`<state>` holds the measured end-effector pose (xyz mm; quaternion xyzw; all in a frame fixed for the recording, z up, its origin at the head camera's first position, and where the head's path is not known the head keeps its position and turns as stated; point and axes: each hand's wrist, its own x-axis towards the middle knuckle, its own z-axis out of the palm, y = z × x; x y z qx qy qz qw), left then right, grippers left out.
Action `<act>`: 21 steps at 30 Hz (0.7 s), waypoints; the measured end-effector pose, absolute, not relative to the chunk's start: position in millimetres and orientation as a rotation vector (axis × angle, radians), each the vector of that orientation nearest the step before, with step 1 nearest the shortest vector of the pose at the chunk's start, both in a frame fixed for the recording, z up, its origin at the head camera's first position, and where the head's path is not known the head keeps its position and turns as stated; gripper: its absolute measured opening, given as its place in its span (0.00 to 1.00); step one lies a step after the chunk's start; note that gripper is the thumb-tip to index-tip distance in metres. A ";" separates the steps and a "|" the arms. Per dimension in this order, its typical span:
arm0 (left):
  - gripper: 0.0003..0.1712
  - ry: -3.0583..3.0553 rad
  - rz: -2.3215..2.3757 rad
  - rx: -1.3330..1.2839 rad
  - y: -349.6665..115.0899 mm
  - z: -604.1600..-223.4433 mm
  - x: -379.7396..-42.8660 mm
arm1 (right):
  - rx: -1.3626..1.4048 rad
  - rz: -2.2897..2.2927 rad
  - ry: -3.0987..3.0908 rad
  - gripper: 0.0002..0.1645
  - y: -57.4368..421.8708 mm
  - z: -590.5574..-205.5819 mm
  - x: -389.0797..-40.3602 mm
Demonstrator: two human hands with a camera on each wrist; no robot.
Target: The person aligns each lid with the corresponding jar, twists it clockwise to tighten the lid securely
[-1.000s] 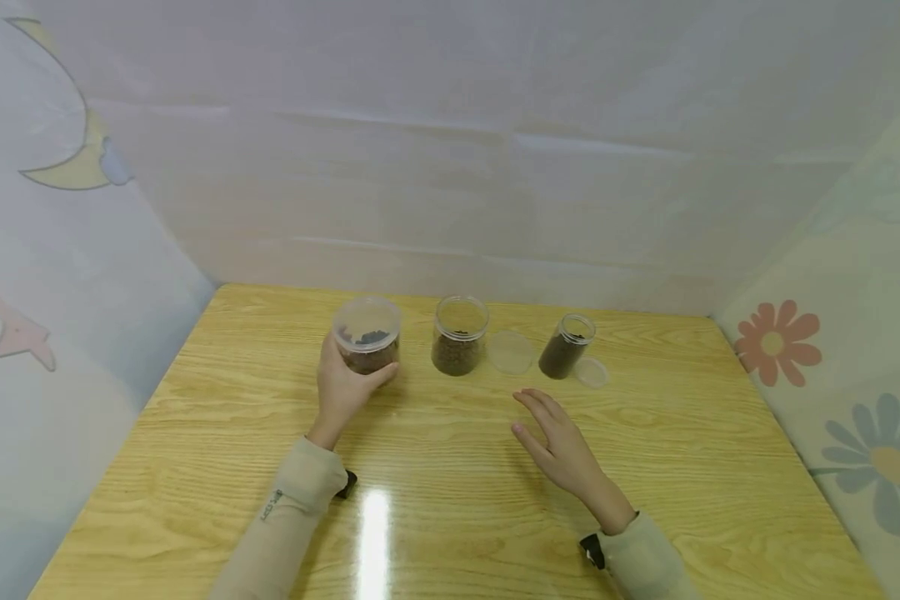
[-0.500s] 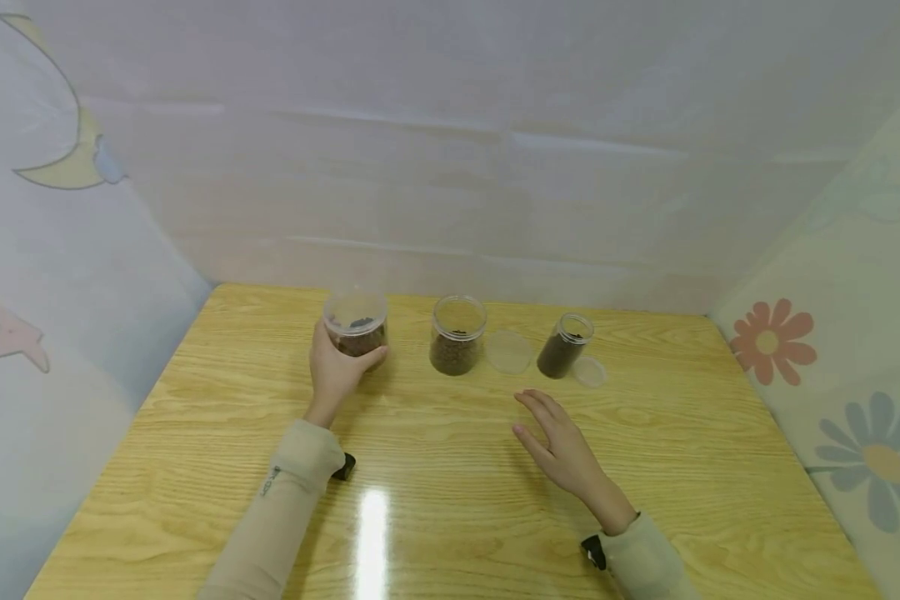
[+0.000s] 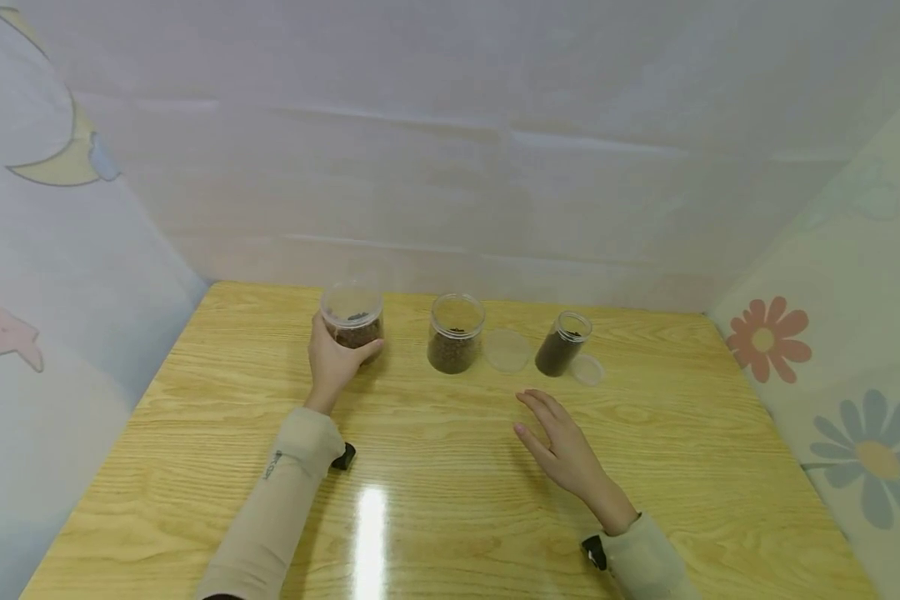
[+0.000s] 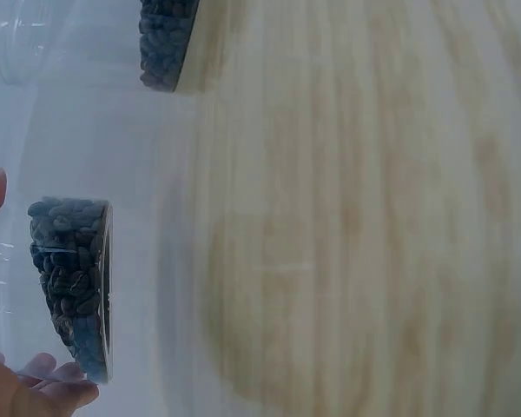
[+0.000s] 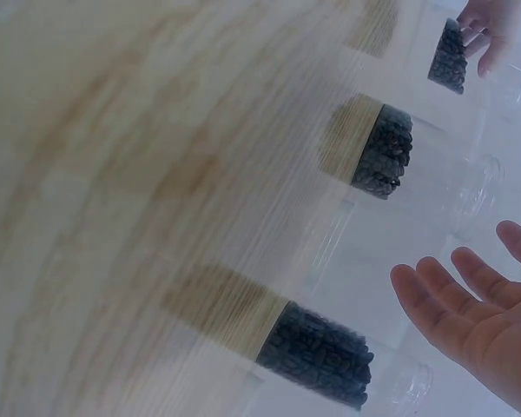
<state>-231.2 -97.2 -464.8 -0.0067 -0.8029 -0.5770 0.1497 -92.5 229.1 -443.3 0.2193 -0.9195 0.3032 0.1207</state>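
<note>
At the back left of the table my left hand (image 3: 332,360) grips a wide clear jar (image 3: 358,335) partly filled with dark coffee beans, its thumb along the near side. In the left wrist view those beans (image 4: 71,282) lie deeper toward one side, and fingertips (image 4: 65,388) show against the jar. My right hand (image 3: 565,450) hovers over the table with relaxed fingers and holds nothing. Beyond it stand a second wide jar (image 3: 453,350) of beans and a narrower jar (image 3: 557,353) of beans, both uncovered. The right wrist view shows all three jars in a row.
A large round translucent lid (image 3: 507,350) lies between the middle and narrow jars. A small lid (image 3: 587,370) lies right of the narrow jar. The wooden table (image 3: 450,467) meets a pale cloth backdrop (image 3: 450,208) behind the jars.
My left hand has moved the wide jar left and slightly back, away from the middle jar. The right hand has stayed nearly in place.
</note>
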 end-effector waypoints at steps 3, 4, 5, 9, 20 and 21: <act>0.59 -2.343 -1.630 -0.004 -97.7 -466.4 -233.8 | 0.639 0.890 -2.684 0.25 229.2 -443.2 -92.4; 0.59 -2.358 -1.619 0.004 -97.9 -467.0 -234.6 | 0.639 0.892 -2.683 0.25 229.1 -443.1 -92.4; 0.59 -2.370 -1.611 0.014 -98.1 -467.5 -235.5 | 0.639 0.892 -2.682 0.25 229.2 -443.0 -92.3; 0.60 -2.393 -1.608 0.031 -99.0 -470.3 -238.4 | 0.638 0.884 -2.676 0.25 229.3 -443.2 -92.5; 0.58 -2.396 -1.632 0.057 -99.1 -473.9 -241.5 | 0.623 0.890 -2.682 0.25 230.7 -442.6 -92.1; 0.58 -2.398 -1.632 0.059 -99.2 -474.0 -241.5 | 0.623 0.891 -2.683 0.25 230.8 -442.4 -92.1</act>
